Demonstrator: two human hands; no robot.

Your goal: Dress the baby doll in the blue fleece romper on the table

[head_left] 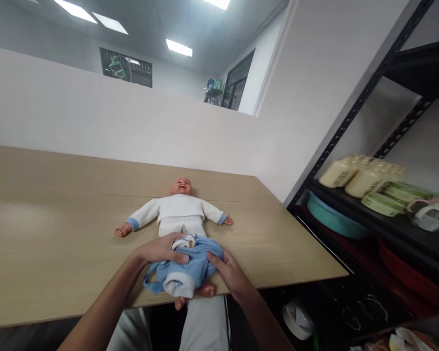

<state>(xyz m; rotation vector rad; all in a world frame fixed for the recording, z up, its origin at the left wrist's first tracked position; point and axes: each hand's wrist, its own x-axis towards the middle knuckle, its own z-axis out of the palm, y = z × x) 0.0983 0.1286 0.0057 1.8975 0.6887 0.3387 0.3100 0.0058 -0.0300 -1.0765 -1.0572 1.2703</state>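
A baby doll (177,207) in a white top lies on its back on the wooden table (58,234), head away from me, arms spread. Bunched light-blue trousers (190,270) with white cuffs cover its legs; its bare feet stick out at the table's near edge. My left hand (159,251) grips the trousers' waistband at the doll's left hip side. My right hand (230,273) holds the fabric on the other side, fingers curled into it.
A white partition wall stands behind the table. To the right, a black metal shelf (351,122) carries several cream bottles (358,178), green lids, a teal bowl (332,219) and red basins below. A roll of tape (296,319) lies on the floor.
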